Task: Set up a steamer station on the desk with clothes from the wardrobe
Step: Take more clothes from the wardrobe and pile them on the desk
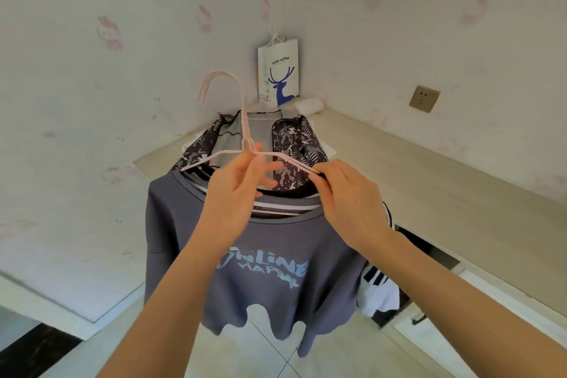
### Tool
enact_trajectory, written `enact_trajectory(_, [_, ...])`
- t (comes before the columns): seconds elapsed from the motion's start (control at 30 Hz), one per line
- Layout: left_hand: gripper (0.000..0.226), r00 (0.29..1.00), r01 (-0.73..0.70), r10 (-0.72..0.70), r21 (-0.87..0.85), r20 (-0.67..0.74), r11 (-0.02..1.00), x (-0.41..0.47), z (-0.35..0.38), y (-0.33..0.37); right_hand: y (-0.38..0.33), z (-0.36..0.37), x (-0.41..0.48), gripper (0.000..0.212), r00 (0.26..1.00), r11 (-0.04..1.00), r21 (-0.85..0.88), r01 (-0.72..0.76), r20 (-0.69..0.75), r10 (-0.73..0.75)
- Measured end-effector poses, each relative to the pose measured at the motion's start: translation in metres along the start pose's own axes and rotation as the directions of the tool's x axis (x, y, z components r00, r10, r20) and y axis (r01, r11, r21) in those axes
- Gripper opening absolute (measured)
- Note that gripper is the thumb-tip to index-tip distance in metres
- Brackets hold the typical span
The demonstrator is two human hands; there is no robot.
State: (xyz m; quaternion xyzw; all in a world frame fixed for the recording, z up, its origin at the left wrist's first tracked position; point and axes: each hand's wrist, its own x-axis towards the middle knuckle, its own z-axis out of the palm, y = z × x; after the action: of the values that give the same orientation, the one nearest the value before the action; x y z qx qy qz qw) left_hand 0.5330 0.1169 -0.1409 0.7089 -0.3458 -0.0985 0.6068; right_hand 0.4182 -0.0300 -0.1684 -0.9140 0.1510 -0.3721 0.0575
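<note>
**Clothes at the counter, hanger being sorted**

At the left, the pink wire hanger (244, 120) rises with its hook free in the air, hung on nothing. The left hand (236, 190) pinches it just under the twisted neck, grip clamped on the wire between thumb and fingertips. Below hangs the grey sweatshirt (190, 224), the front garment of a bunch held over the floor at the counter's edge. Its chest print reads "ONLINE"; the second line looks like "HAPPY" but is too smeared to be sure. Behind it, a dark patterned garment (294, 138) hangs over the counter (414, 169).

In the corner beyond, a white paper bag (277, 70) hangs on the wall, printed "luckin coffee" over a blue deer; the small text beneath cannot be read.

The right hand (346, 193) has its grip closed on the hanger's right shoulder, fingertips pinching the wire where it meets a black collar. Further right are a wall socket (424, 98) and an open drawer (429, 252) with a black-and-white garment (380, 288) spilling from it.

The step looks like bringing the clothes to the counter and separating hangers. The next move probably calls for laying or hanging the bunch without the sweatshirt slipping off. No steamer is in view.
</note>
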Motion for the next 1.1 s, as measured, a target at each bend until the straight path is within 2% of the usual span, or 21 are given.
enact_trajectory(0.1, [0.022,0.989,-0.068,0.075,0.062,-0.130,0.996,0.025,-0.029,-0.013,0.003,0.017,0.031,0.034,1.000,1.000,0.022,-0.008,-0.006,0.009])
enact_trajectory(0.17, [0.017,0.945,-0.107,0.142,0.135,-0.294,0.985,0.043,-0.052,-0.022,0.005,0.024,0.047,0.031,0.999,0.998,0.050,-0.032,-0.001,0.032])
enact_trajectory(0.23, [0.013,0.885,-0.126,0.248,0.310,-0.395,0.942,0.064,-0.078,-0.033,0.008,0.029,0.061,0.023,0.999,0.997,0.063,-0.051,-0.008,0.051])
enact_trajectory(0.27, [0.015,0.871,-0.125,0.295,0.403,-0.392,0.906,0.076,-0.089,-0.040,0.010,0.033,0.067,0.020,0.998,0.996,0.065,-0.057,-0.013,0.058])
enact_trajectory(0.33, [0.025,0.891,-0.147,0.338,0.512,-0.302,0.846,0.101,-0.109,-0.058,0.012,0.039,0.079,0.020,0.998,0.996,0.064,-0.062,-0.025,0.064])
enact_trajectory(0.47, [0.043,0.963,-0.197,0.264,0.523,-0.057,0.829,0.142,-0.132,-0.090,0.015,0.048,0.100,0.020,0.996,0.992,0.095,-0.086,-0.024,0.089])
enact_trajectory(0.6, [0.047,0.975,-0.204,0.218,0.545,0.039,0.813,0.173,-0.136,-0.106,0.021,0.056,0.117,0.021,0.992,0.985,0.125,-0.121,-0.018,0.124])
enact_trajectory(0.8, [0.021,0.985,-0.127,0.166,0.487,-0.038,0.864,0.211,-0.122,-0.120,0.042,0.070,0.155,0.019,0.989,0.979,0.149,-0.138,-0.038,0.145])
enact_trajectory(0.93, [0.031,0.950,-0.142,0.277,0.584,-0.147,0.799,0.251,-0.108,-0.116,0.069,0.085,0.196,0.018,0.986,0.981,0.136,-0.136,-0.081,0.148])
enact_trajectory(1.1, [0.028,0.915,-0.124,0.329,0.616,-0.232,0.778,0.313,-0.088,-0.107,0.111,0.103,0.255,0.022,0.987,0.988,0.099,-0.121,-0.091,0.130])
